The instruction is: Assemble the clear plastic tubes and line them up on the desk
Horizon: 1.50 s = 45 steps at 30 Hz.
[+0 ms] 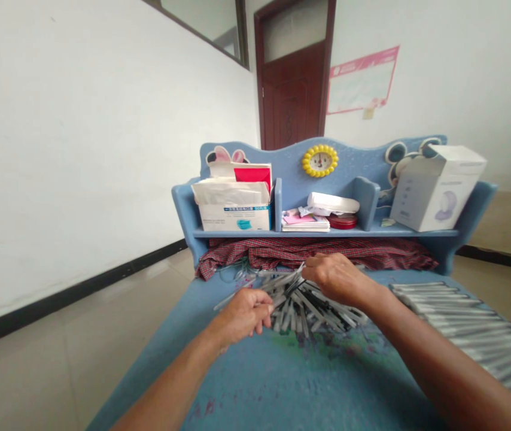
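Note:
A loose heap of grey and silver pen-like sticks [303,306] lies in the middle of the blue desk [255,383]. My left hand [243,312] rests at the heap's left edge, fingers curled round some of the sticks. At the heap's far side my right hand [334,276] pinches one stick that points up and left. A neat row of the same silver sticks [471,326] lies side by side along the desk's right side.
A blue shelf [327,232] at the desk's back carries a mask box [235,214], papers, a red tin [343,221] and a white carton [437,187]. Red checked cloth [318,250] lies beneath it. A yellow clock [319,160] hangs above. White wall stands left, a brown door behind.

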{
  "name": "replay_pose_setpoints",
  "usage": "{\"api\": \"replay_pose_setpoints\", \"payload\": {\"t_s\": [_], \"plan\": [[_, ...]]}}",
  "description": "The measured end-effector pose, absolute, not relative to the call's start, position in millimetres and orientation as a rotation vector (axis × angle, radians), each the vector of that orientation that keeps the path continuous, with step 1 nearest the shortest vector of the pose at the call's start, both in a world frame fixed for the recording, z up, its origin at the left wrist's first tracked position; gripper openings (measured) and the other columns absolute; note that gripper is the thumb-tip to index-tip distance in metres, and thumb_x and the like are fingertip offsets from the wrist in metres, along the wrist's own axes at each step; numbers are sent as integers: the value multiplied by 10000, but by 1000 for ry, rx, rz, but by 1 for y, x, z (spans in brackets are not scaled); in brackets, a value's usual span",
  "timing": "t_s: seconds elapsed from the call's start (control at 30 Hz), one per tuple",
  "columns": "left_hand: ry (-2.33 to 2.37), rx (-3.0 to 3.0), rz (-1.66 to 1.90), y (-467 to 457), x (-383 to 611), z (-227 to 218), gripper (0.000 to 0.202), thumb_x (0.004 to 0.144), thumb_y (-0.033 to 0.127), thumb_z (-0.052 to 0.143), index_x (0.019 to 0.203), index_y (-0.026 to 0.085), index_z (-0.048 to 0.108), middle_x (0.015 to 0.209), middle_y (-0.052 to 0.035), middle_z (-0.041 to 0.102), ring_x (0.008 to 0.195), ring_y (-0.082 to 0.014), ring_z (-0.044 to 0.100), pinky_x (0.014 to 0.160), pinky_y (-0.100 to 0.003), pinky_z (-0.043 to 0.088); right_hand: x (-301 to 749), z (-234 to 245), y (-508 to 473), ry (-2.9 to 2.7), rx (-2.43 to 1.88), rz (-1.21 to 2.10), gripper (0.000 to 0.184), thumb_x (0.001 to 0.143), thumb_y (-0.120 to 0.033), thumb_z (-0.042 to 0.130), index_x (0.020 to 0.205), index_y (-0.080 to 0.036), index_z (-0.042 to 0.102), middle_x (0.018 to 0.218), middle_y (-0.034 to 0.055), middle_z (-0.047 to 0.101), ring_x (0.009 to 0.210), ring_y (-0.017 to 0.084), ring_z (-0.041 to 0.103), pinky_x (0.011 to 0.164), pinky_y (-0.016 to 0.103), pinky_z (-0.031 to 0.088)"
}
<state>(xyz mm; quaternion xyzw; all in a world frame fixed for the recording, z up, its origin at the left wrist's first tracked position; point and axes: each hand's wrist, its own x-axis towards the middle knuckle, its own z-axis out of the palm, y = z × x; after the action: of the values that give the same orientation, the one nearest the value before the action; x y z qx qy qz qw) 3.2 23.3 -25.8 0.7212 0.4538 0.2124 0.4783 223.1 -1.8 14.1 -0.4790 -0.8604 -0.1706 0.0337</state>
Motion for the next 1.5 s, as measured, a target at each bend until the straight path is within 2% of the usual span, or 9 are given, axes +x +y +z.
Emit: {"api": "replay_pose_setpoints", "payload": {"t_s": [0.2, 0.33, 0.43, 0.57, 0.7, 0.93, 1.1, 1.33, 1.5], "plan": [[1025, 1707, 513, 21, 6, -24, 195, 710, 294, 548, 790, 121, 589, 590, -22, 641, 440, -91, 509, 396, -181, 336, 207, 16, -10, -2681, -1355, -477, 193, 821, -80, 431, 846, -165, 603, 849, 63, 622, 784, 160, 542, 577, 226, 319], [961, 1597, 651, 20, 8, -23, 197, 723, 288, 569, 815, 116, 591, 606, -23, 633, 469, -98, 531, 425, -195, 362, 204, 20, -15, -2488, -1219, -486, 226, 872, -114, 376, 923, -166, 590, 940, 70, 599, 882, 161, 512, 690, 228, 358], [876, 1478, 794, 22, 8, -23, 208, 734, 298, 593, 848, 124, 583, 659, -27, 638, 512, -103, 548, 469, -209, 399, 211, 22, -14, -2248, -1289, -523, 262, 887, -133, 349, 996, -161, 586, 1004, 91, 582, 942, 166, 490, 750, 229, 358], [780, 1395, 934, 23, 8, -21, 183, 753, 285, 600, 845, 128, 586, 700, -30, 633, 575, -111, 561, 520, -220, 426, 221, 18, -6, -2156, -1516, -503, 257, 890, -171, 356, 984, -166, 595, 928, 82, 601, 870, 161, 523, 707, 223, 359], [728, 1365, 1002, 22, 8, -19, 166, 756, 273, 607, 835, 127, 592, 735, -35, 634, 615, -117, 566, 572, -240, 446, 219, 7, 3, -2308, -1650, -427, 256, 886, -182, 356, 895, -175, 612, 868, 67, 615, 811, 154, 557, 648, 215, 360], [756, 1391, 972, 21, 10, -18, 164, 739, 275, 616, 810, 128, 595, 718, -27, 633, 579, -109, 556, 534, -229, 428, 213, -10, 14, -2558, -1724, -390, 295, 853, -121, 348, 959, -180, 616, 984, 94, 623, 899, 183, 579, 669, 236, 401], [798, 1413, 960, 22, 10, -19, 174, 724, 291, 614, 786, 130, 589, 695, -23, 625, 549, -101, 542, 499, -216, 410, 216, -11, 17, -2588, -1770, -353, 269, 855, -175, 383, 950, -182, 635, 974, 107, 642, 876, 188, 604, 677, 238, 420], [872, 1453, 925, 23, 10, -20, 171, 739, 289, 589, 803, 130, 593, 695, -27, 629, 540, -93, 532, 469, -196, 384, 218, -4, 14, -2586, -1814, -348, 247, 832, -235, 409, 911, -223, 643, 875, 76, 682, 818, 218, 633, 649, 275, 437], [898, 1481, 904, 24, 10, -21, 183, 730, 309, 596, 772, 131, 594, 688, -31, 632, 531, -90, 525, 456, -190, 372, 209, 0, 8, -2710, -1739, -241, 239, 796, -218, 439, 880, -221, 663, 880, 77, 690, 818, 208, 635, 652, 270, 442]]}}
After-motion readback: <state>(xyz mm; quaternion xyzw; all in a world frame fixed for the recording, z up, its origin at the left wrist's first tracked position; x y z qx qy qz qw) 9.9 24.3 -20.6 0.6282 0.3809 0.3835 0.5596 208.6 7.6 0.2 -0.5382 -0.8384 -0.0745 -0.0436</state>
